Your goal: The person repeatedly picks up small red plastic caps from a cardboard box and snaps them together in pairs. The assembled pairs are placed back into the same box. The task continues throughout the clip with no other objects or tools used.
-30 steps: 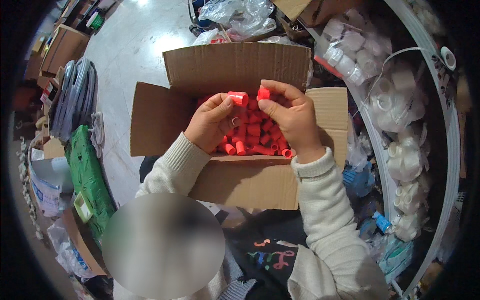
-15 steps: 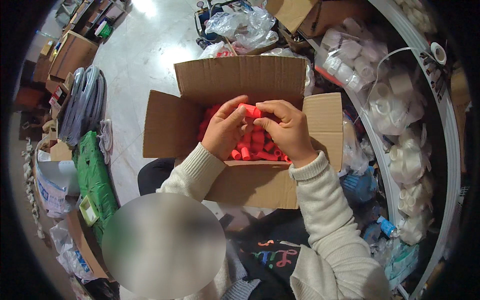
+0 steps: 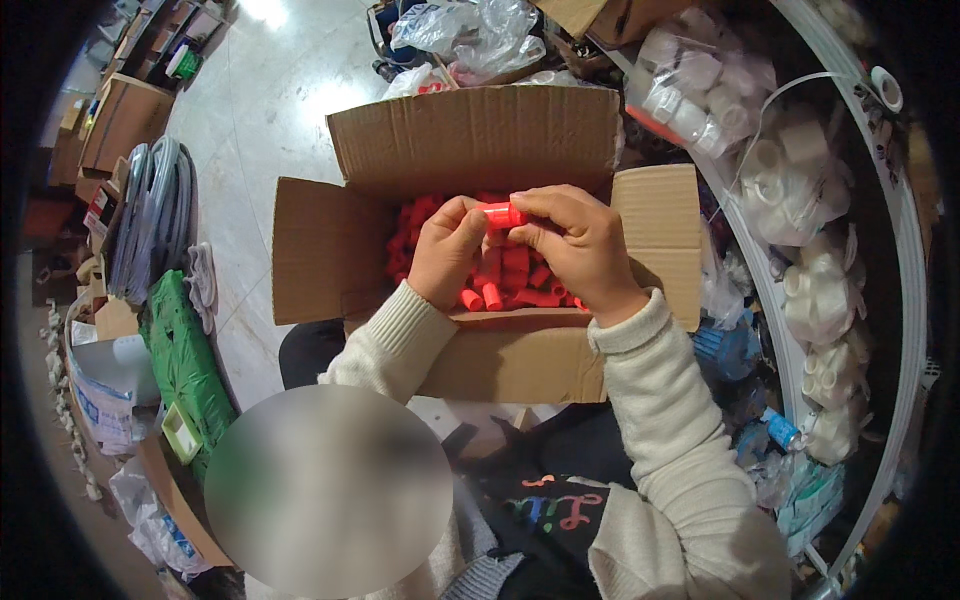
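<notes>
Between my two hands is a short red plastic pipe fitting [image 3: 499, 215], held level above an open cardboard box [image 3: 475, 135]. My left hand [image 3: 447, 250] pinches its left end between thumb and fingers. The right end is in the grip of my right hand [image 3: 575, 240], thumb below and index finger above. Under my hands, many loose red pipe fittings [image 3: 515, 268] of the same colour lie heaped in the box. Part of the heap is hidden by my hands. All the box's flaps are folded outward.
Clear bags of white pipe fittings [image 3: 790, 200] line the right side along a white curved rail [image 3: 740, 215]. To the left lie coiled grey hoses [image 3: 150, 220] and a green wrapped bundle [image 3: 185, 350]. Plastic bags [image 3: 470, 35] are piled beyond the box.
The red pipe fitting has turned slightly to lie more level, and my left fingers have closed in around its end. The view has shifted a little.
</notes>
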Demonstrator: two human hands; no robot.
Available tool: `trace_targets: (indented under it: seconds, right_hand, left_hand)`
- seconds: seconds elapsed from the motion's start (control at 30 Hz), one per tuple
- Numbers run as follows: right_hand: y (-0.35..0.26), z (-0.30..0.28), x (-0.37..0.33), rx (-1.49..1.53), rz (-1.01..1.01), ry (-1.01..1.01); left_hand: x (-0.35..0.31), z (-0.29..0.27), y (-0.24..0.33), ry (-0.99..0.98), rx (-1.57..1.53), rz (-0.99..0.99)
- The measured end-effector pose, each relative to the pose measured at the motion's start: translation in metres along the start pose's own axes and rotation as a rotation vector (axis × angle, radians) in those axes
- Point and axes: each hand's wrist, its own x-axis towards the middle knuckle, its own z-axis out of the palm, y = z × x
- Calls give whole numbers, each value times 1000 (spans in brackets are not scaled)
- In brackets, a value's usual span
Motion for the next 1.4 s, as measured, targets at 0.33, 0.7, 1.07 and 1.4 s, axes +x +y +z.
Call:
trace_targets:
  seconds: [0.33, 0.7, 1.07, 1.4]
  right_hand:
    - [-5, 0, 2, 50, 52, 6]
    - [-1, 5, -2, 126, 30, -44]
    - [-2, 4, -2, 2, -32, -15]
    - [2, 5, -1, 146, 281, 8]
  left_hand:
    - [-2, 9, 0, 61, 123, 230]
    - [3, -1, -9, 132, 328, 242]
    - [0, 8, -7, 118, 239, 194]
    - [-4, 12, -2, 49, 187, 342]
